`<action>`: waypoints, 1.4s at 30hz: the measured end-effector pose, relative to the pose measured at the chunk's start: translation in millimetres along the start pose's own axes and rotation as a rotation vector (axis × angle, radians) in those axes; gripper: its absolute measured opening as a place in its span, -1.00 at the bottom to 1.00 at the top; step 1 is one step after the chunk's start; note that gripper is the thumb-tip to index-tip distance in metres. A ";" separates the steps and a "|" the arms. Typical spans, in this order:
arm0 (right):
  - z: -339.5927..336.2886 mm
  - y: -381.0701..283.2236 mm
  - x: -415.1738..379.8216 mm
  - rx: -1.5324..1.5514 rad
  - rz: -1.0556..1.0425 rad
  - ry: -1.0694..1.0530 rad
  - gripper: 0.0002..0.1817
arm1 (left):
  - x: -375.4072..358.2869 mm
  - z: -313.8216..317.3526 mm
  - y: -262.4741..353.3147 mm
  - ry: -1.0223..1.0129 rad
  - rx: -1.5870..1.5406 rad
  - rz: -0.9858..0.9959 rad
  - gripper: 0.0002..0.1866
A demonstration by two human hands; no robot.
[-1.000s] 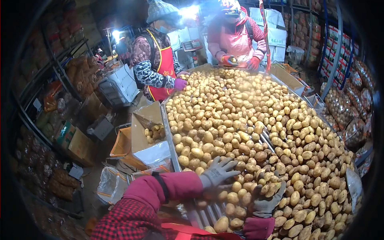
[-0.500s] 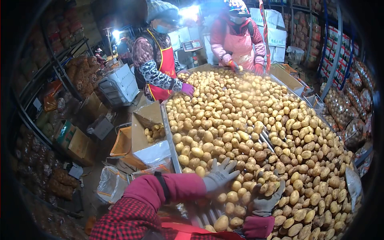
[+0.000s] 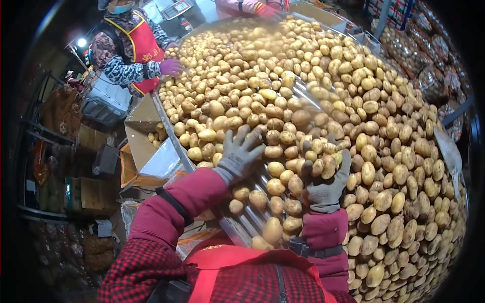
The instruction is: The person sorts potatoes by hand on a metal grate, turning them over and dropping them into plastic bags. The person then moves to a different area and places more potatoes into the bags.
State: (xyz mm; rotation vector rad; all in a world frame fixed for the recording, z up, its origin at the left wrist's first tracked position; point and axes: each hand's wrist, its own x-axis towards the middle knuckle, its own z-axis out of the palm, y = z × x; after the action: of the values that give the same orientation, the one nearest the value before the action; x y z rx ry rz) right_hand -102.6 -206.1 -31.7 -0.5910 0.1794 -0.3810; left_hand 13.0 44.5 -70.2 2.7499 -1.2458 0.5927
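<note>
A long sorting table (image 3: 172, 135) is heaped with yellow-brown potatoes (image 3: 323, 86). My left hand (image 3: 238, 154), in a grey glove, lies flat with fingers spread on the potatoes near the table's left rim. My right hand (image 3: 323, 179), also grey-gloved, is cupped under a small cluster of potatoes (image 3: 318, 154) and lifts them slightly off the pile. Bare metal rollers (image 3: 247, 222) show below my hands, with a few loose potatoes on them.
A person in a red apron (image 3: 136, 45) stands at the table's left side with a purple-gloved hand (image 3: 171, 66) on the pile. A second person's gloved hands (image 3: 262, 9) reach in at the far end. An open cardboard box (image 3: 149, 144) stands left of the table.
The view has tipped down and closer to the table. My right hand has scooped up a cluster of potatoes. My left hand has slid forward, still spread on the pile.
</note>
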 end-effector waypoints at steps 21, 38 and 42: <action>-3.8 0.6 0.0 -0.473 -0.161 0.132 -0.13 | 59.0 65.2 -143.9 0.060 0.231 0.121 -0.54; 19.2 -24.5 5.7 -0.998 -0.410 0.125 -0.15 | 165.8 8.0 29.3 0.060 -0.334 0.276 -0.48; -11.1 -30.0 5.2 -0.905 -0.328 0.034 -0.31 | 176.4 41.3 95.0 -0.247 -0.402 0.221 -0.41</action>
State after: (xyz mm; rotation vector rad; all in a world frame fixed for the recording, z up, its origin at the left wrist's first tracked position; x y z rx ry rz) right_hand -109.8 -236.7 -24.0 -1.5176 0.2894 -0.6291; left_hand 61.7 -153.4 -52.4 2.4178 -1.5354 -0.0003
